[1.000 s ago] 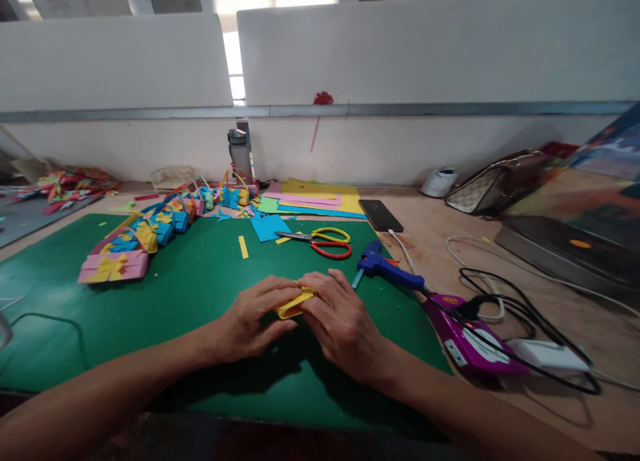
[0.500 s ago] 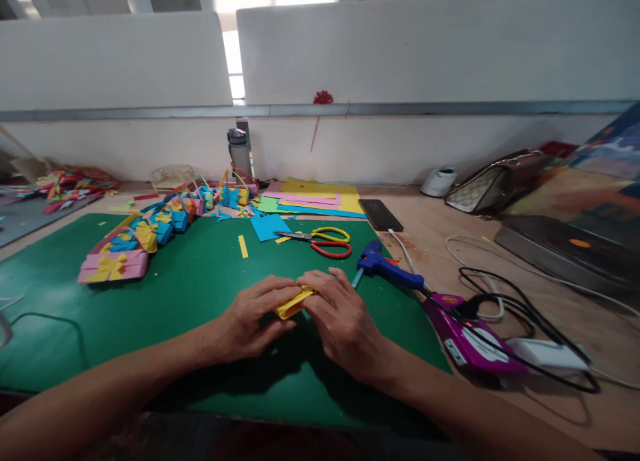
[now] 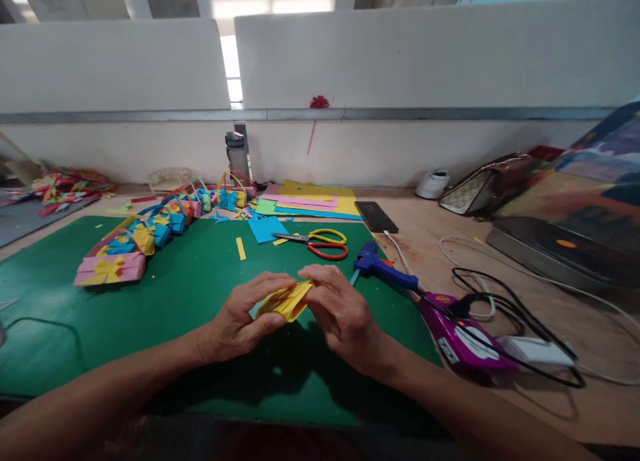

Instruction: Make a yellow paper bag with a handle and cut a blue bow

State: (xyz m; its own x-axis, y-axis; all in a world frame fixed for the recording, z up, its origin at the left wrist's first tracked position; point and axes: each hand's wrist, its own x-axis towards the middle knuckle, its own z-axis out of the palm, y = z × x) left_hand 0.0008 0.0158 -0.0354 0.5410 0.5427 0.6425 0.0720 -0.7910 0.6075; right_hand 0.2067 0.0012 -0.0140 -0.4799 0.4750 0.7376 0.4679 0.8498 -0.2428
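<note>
Between both hands is a piece of folded yellow paper (image 3: 289, 302), lifted over the green cutting mat (image 3: 200, 314). My left hand (image 3: 250, 314) is closed on its left end, thumb below and fingers above. At the right end, my right hand (image 3: 343, 314) pinches the paper, its fingertips partly hidden. Beyond the hands lie scissors (image 3: 327, 243) with one yellow and one red handle, partly over a blue paper square (image 3: 267, 229). A blue glue gun (image 3: 383, 264) rests to the right of my right hand. A narrow yellow strip (image 3: 241, 249) lies on the mat.
Several small paper baskets with bows (image 3: 110, 269) line the mat's left side. Coloured paper sheets (image 3: 320, 197), a bottle (image 3: 237, 155) and a phone (image 3: 376, 217) are at the back. On the right are a purple power strip (image 3: 465, 334), tangled black cables (image 3: 495, 294) and a bag (image 3: 480, 184).
The yellow paper has been turned, so a broader folded face shows now. My left thumb has shifted along its lower edge, and both hands still hold it.
</note>
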